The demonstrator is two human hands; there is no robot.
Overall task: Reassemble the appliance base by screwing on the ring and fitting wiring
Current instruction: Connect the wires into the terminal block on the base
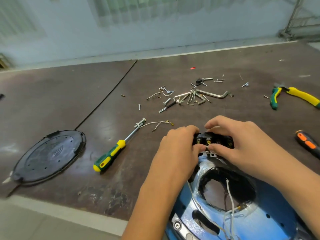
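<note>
1. Far over in the lower left of the frame, a round black cover plate [50, 156] lies flat on the brown table [69, 101], well apart from both hands.
2. Right of it, a green-and-yellow screwdriver [110, 153] lies slanted, its shaft pointing up and right. A loose white wire [155, 124] with small metal terminals lies just beside its tip.
3. Above the centre of the frame sits a scatter of screws and hex keys [190, 97].
4. Below that, the left hand [176, 148] has its fingers curled over the left end of a black connector block [213, 139], with the thumb pressed against the block's front.
5. The block sits between the two hands, at the upper edge of the appliance base [270, 210]. Brass terminals show on its front face.
6. The right hand [239, 141] has its fingers curled over the top and right end of the block. Its thumb tip meets the left thumb at a short white lead on the front; which thumb holds that lead I cannot tell.
7. The appliance base fills the lower right of the frame, shiny blue metal with a large dark-edged hole in the middle. Thin white wiring [230, 196] runs from that hole toward the bottom edge.
8. At the upper right lie yellow-and-green pliers [294, 97].
9. At the right edge, level with the hands, is an orange-and-black tool handle [308, 144].
</note>
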